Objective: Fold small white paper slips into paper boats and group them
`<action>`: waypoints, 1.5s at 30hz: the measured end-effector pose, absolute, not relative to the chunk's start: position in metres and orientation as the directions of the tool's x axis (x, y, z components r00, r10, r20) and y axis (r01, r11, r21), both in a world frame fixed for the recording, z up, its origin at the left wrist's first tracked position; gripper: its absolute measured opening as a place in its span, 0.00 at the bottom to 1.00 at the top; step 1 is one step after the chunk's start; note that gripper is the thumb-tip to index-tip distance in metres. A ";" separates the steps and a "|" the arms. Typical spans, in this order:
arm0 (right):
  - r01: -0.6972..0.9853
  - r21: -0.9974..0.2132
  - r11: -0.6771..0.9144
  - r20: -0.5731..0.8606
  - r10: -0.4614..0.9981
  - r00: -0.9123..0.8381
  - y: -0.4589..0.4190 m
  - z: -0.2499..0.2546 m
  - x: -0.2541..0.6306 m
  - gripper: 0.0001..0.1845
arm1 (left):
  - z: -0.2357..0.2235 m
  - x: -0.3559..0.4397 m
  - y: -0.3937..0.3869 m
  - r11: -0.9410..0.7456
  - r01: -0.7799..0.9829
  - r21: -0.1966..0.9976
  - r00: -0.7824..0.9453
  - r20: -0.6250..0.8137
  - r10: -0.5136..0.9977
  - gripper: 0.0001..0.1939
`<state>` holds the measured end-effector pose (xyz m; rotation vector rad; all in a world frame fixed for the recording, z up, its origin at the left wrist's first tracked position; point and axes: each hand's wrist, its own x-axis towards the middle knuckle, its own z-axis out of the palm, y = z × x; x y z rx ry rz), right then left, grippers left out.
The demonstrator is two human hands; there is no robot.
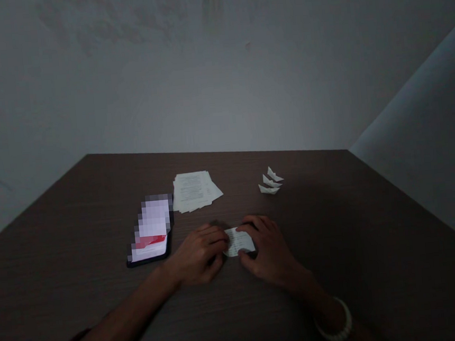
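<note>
A small sheet of printed paper (238,241) lies on the dark table between my two hands. My left hand (203,252) has its curled fingers on the paper's left edge, thumb below. At the right side, my right hand (267,249) holds the paper between its thumb at the lower edge and fingers at the upper corner. The paper looks flat and partly covered by the fingers; whether it has a fold cannot be made out. Beyond the right hand stand three small white folded paper boats (270,182) in a close row.
A stack of printed sheets (193,191) is fanned out beyond my left hand. To its left rests a phone (149,230) with a lit, blurred screen. The brown table (322,300) ends at a pale wall (220,86). A white bracelet (346,322) circles my right wrist.
</note>
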<state>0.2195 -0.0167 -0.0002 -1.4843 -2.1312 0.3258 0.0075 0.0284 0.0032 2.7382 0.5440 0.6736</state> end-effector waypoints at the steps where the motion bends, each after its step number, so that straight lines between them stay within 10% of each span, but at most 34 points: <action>1: 0.802 -0.472 0.367 0.275 0.925 -0.261 -0.017 0.000 0.219 0.23 | 0.003 0.007 0.028 -0.893 0.292 0.343 0.820 0.390 0.419 0.09; 45: 0.869 -0.405 0.283 0.229 0.952 -0.203 -0.023 0.001 0.209 0.19 | 0.005 0.015 0.040 -0.591 0.440 0.676 0.656 0.208 0.726 0.04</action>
